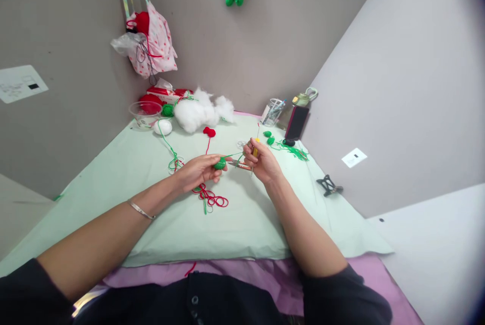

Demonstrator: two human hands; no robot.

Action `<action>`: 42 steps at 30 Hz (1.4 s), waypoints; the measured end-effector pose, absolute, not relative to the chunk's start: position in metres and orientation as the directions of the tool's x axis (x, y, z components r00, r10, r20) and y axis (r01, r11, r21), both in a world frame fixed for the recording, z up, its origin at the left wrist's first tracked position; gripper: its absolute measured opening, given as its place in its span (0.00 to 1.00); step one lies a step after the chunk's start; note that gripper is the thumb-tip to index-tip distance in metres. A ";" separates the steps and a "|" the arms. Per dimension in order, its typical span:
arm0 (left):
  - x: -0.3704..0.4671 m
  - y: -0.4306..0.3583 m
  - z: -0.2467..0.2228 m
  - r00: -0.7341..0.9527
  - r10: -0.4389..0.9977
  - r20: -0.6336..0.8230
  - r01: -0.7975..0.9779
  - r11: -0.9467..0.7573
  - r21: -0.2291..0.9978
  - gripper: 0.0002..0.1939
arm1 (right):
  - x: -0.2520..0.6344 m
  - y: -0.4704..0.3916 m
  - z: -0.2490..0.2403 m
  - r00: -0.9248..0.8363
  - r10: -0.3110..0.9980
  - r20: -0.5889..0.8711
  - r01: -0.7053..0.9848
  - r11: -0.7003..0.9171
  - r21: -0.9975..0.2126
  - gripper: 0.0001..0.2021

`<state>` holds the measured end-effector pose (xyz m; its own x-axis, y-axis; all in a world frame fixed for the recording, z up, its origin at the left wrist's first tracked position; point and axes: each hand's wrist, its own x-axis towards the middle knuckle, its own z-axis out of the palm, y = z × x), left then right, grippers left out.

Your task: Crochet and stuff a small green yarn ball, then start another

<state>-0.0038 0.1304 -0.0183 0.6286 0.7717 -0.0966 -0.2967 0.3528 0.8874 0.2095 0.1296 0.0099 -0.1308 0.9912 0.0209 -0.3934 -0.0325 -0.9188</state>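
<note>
A small green crocheted piece (220,164) is pinched in my left hand (202,170), between thumb and fingers. My right hand (262,160) grips a yellow-handled crochet hook (255,149), its thin shaft pointing up and away. Green yarn (234,155) runs from the crocheted piece across to my right fingers. Scissors (239,164) with orange on the handles lie between my hands, partly hidden by the right one. Loose red yarn (214,198) is looped on the pale green cloth below my left hand, with some green strands among it.
White stuffing (197,110) sits at the back beside a clear plastic tub (145,115) and a white yarn ball (162,127). A phone (297,123), a glass (272,112) and green yarn scraps (293,151) are at back right. A black stand (329,185) lies near the right edge.
</note>
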 end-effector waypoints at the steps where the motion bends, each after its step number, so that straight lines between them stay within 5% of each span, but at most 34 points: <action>1: -0.004 0.131 -0.019 0.614 0.785 -0.089 -0.300 0.336 0.893 0.12 | 0.209 0.130 0.010 -0.134 0.991 0.022 -0.396 -0.034 -0.918 0.20; 11: -0.003 0.135 -0.026 0.584 0.806 -0.099 -0.237 0.286 0.928 0.20 | 0.209 0.129 0.010 -0.145 0.989 0.020 -0.410 -0.041 -0.911 0.19; 42: 0.004 0.128 -0.025 0.567 0.813 -0.130 -0.240 0.314 0.919 0.08 | 0.209 0.130 0.008 -0.150 0.988 0.033 -0.403 -0.031 -0.915 0.19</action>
<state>0.0040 0.1276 -0.0251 0.5671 0.8133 -0.1300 -0.2396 0.3138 0.9188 0.2091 0.1302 0.0076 -0.1502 0.9881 0.0332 -0.4032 -0.0305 -0.9146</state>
